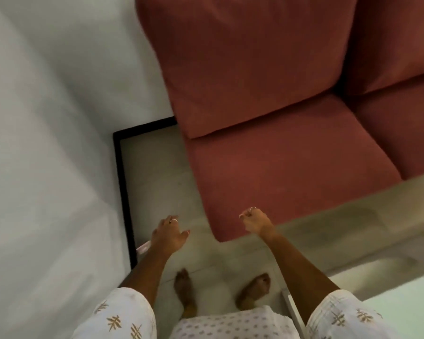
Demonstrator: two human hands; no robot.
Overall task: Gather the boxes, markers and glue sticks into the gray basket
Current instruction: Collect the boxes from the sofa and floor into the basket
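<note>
head view: person stands barefoot on the floor point(157, 167), red sofa point(279, 155) centre and right.
left hand point(168, 234): lower centre, fingers loose and spread, holding nothing.
right hand point(255, 222): lower centre, fingers curled in, nothing seen in it.
task things: boxes, markers, glue sticks, gray basket all out of frame; whereabouts unknown.
handling: likely light and stiff; pinch markers mid-barrel, grip boxes by the sides.
</note>
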